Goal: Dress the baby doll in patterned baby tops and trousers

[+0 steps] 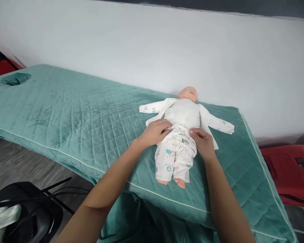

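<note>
A baby doll [183,113] lies on its back on the green quilted bed cover [96,111], its head toward the wall and its feet toward me. The doll's white patterned shirt [206,118] is spread open, with both sleeves stretched out and the white torso bare. Matching patterned pants [168,160] cover its legs, bunched at the waist, and the bare feet stick out below. My left hand [155,131] is closed on the waistband at the left side. On the right side, my right hand [202,140] pinches the waistband between thumb and fingers.
A white wall [142,47] runs along the bed's far edge. The cover has a round face hole [16,78] at the far left. A red case [291,165] is on the right beyond the bed's end. At lower left, a black chair [35,202] holds a pale cloth [5,216].
</note>
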The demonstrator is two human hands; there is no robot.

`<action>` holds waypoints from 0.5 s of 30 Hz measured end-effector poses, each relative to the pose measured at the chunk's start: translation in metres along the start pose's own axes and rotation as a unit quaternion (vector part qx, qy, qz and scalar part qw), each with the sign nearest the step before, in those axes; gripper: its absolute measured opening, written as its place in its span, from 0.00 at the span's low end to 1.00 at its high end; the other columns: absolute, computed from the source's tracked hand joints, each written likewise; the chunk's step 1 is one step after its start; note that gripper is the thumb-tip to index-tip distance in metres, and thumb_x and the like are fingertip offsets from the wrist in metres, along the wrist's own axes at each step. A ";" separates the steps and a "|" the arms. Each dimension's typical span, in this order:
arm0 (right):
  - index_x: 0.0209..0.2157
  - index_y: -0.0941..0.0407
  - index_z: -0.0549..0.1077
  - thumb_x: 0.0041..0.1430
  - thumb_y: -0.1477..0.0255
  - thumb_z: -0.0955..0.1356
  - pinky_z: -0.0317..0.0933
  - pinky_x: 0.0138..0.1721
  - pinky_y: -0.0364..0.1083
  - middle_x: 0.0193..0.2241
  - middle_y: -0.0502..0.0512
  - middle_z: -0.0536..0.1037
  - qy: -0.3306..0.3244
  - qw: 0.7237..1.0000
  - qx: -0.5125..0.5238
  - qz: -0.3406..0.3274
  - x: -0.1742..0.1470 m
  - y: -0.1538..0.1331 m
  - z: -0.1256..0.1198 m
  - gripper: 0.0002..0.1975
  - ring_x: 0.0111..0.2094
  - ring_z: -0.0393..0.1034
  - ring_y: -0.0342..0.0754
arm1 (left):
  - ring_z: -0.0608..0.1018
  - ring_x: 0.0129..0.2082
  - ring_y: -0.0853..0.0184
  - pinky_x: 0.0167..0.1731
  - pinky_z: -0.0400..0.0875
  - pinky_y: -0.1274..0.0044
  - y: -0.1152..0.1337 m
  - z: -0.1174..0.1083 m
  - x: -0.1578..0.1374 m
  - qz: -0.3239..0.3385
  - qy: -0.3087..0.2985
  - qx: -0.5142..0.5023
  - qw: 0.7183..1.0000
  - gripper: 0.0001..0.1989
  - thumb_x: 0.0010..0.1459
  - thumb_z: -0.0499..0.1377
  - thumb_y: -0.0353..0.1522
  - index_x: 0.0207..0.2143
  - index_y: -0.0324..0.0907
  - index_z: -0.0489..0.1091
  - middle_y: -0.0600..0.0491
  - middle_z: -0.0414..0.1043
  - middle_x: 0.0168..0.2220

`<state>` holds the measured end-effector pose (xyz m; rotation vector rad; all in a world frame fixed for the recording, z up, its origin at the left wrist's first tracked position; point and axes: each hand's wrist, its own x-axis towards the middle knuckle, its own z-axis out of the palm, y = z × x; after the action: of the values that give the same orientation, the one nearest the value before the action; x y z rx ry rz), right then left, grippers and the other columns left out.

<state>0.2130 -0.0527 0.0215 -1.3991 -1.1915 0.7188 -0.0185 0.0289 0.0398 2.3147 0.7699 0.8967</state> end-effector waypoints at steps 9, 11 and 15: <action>0.28 0.56 0.77 0.50 0.59 0.75 0.55 0.25 0.42 0.21 0.47 0.72 0.008 0.996 0.059 0.068 0.002 0.007 0.001 0.14 0.23 0.61 0.42 | 0.68 0.33 0.68 0.37 0.62 0.77 -0.037 0.021 0.010 -0.191 0.102 -0.196 0.956 0.15 0.63 0.55 0.44 0.33 0.42 0.68 0.56 0.68 0.31; 0.27 0.56 0.75 0.47 0.59 0.76 0.57 0.25 0.42 0.21 0.46 0.71 0.030 0.989 0.115 0.087 0.004 0.009 0.001 0.15 0.23 0.61 0.42 | 0.68 0.33 0.68 0.37 0.62 0.76 -0.037 0.023 0.008 -0.195 0.101 -0.192 0.956 0.14 0.63 0.55 0.43 0.33 0.42 0.68 0.57 0.67 0.30; 0.31 0.54 0.72 0.46 0.56 0.76 0.61 0.28 0.44 0.24 0.47 0.71 0.064 0.969 0.219 0.094 0.008 0.011 -0.004 0.18 0.24 0.64 0.43 | 0.67 0.33 0.68 0.37 0.62 0.76 -0.034 0.022 0.008 -0.201 0.104 -0.193 0.955 0.14 0.62 0.56 0.44 0.32 0.43 0.68 0.57 0.67 0.30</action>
<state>0.2223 -0.0453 0.0133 -1.1707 -0.7457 0.9452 -0.0086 0.0517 0.0069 1.6636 1.0052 1.0049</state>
